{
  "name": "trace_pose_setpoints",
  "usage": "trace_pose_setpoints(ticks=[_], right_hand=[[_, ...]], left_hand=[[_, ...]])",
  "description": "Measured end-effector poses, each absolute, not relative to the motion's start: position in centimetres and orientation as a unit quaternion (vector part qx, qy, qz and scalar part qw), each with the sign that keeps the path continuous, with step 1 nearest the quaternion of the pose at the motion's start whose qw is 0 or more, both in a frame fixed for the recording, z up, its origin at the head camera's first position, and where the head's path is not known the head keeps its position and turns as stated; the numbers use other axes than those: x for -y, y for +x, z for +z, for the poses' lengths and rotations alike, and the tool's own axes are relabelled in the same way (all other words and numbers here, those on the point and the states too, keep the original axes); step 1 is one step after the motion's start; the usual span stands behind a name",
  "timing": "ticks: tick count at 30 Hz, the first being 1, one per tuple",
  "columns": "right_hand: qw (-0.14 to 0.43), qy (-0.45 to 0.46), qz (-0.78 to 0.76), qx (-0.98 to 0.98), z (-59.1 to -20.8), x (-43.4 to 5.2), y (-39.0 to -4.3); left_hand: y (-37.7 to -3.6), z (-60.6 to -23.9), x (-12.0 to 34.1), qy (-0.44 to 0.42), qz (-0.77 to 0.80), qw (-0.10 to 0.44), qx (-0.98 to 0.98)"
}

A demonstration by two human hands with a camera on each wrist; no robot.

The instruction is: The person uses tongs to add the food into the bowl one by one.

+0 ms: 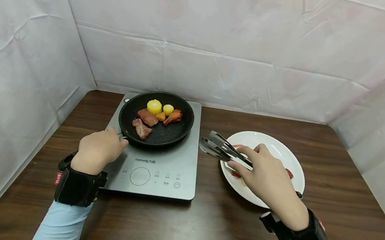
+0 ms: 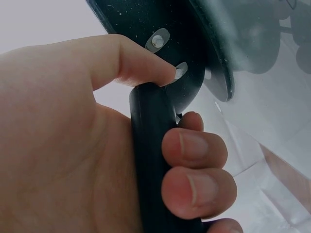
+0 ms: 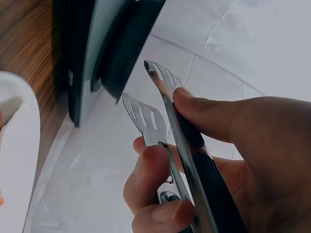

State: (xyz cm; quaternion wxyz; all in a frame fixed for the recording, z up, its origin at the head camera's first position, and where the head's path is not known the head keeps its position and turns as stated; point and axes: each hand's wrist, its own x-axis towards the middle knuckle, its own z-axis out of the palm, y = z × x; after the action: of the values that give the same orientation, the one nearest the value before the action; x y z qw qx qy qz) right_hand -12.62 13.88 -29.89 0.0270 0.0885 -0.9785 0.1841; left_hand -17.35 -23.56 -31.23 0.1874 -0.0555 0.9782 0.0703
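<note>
A black frying pan [image 1: 171, 133] sits on a grey induction cooker [image 1: 164, 174] and holds two meat pieces [image 1: 145, 122], corn [image 1: 154, 106], a small yellow piece and a sausage [image 1: 174, 117]. My left hand [image 1: 99, 151] grips the pan's black handle [image 2: 150, 145], fingers curled round it. My right hand [image 1: 267, 177] holds metal tongs [image 1: 220, 146] over the left rim of a white plate [image 1: 282, 152]. The tong tips [image 3: 150, 97] stand slightly apart with nothing between them. Red food bits on the plate are mostly hidden by my hand.
The cooker and plate stand on a dark wooden table [image 1: 205, 224]. White sheeting walls [image 1: 207, 33] close in the back and both sides. The cooker's control panel [image 1: 152, 175] faces me.
</note>
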Motion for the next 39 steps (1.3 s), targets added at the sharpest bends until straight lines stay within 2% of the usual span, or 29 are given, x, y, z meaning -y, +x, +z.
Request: trace_pose_setpoints(ticks=[21, 39], right_hand=[[0.033, 0.033, 0.128, 0.991, -30.7, -21.0, -11.8], [-0.016, -0.042, 0.125, 0.991, -32.2, -27.2, -9.9]], left_hand=[[-17.6, -31.3, 23.2, -0.052, 0.073, 0.188, -0.978], [-17.4, -31.1, 23.3, -0.066, 0.074, 0.194, -0.976]])
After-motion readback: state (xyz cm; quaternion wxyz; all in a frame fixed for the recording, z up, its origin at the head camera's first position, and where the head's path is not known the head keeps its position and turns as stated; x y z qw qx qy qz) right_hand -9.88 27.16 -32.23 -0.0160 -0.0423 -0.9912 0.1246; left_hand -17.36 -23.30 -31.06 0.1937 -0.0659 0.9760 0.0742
